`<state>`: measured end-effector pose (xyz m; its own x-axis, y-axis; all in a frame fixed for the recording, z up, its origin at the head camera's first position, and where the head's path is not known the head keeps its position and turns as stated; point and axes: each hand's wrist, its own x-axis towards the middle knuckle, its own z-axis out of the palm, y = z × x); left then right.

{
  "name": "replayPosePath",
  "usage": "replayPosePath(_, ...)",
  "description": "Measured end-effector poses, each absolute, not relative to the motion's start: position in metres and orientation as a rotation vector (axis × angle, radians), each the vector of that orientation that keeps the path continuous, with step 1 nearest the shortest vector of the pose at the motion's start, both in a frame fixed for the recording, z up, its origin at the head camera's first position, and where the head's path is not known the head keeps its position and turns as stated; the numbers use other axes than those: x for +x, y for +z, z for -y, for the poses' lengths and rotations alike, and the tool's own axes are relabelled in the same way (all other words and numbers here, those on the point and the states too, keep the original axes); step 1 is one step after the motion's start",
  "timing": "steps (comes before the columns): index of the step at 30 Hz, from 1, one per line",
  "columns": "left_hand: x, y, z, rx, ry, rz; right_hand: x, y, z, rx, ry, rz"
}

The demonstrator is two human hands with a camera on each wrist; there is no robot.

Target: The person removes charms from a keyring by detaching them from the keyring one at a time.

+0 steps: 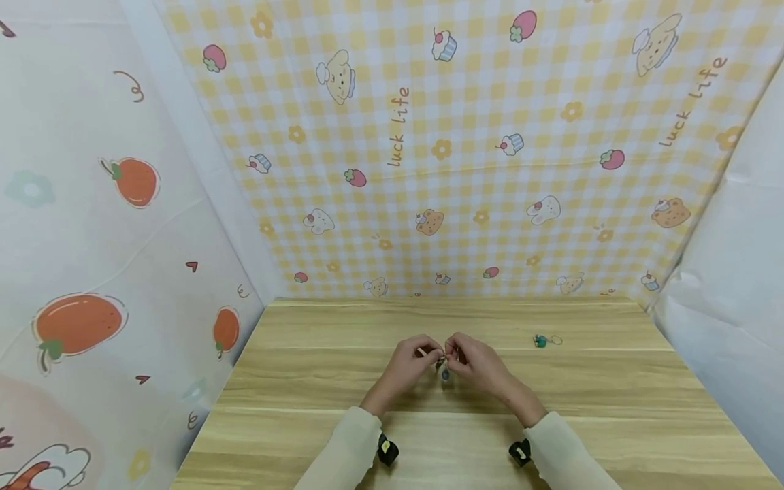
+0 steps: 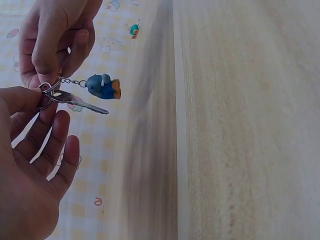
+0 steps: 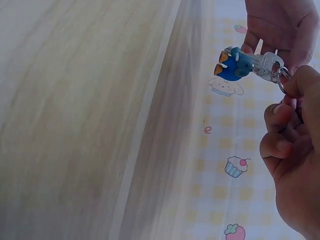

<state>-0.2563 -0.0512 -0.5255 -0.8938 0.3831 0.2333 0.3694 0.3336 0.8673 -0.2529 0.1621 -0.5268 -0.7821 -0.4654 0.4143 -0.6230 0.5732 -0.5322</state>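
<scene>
Both hands meet above the middle of the table. In the left wrist view my left hand [image 2: 35,160] pinches a metal key ring [image 2: 45,89] between thumb and forefinger, its other fingers spread loosely. The right hand [image 3: 300,150] pinches the same ring from the other side, fingers curled. From the ring hang a silver key [image 2: 82,103] and, on a short chain, a small blue figurine [image 2: 103,87] with orange feet. Fingertips hide part of the ring, so whether the key is fully threaded on it cannot be told.
A green figurine keychain [image 1: 540,341] with its own ring lies on the wooden table [image 1: 465,449], to the right and further back. A checked cloth [image 1: 392,204] stands behind the table, with white cloth walls at both sides. Black wrist cameras [image 1: 387,450] sit at both cuffs.
</scene>
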Motion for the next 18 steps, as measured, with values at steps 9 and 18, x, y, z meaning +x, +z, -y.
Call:
replayPosePath(9,-0.2568,-0.5260,0.0504,0.713,1.624,-2.575,-0.2511,-0.5245,-0.1640,1.010,0.892,2.539)
replayPosePath(18,-0.2562,-0.5261,0.0504,0.693,1.628,-2.611,-0.2510,-0.5279,-0.1649,1.076,0.814,2.442)
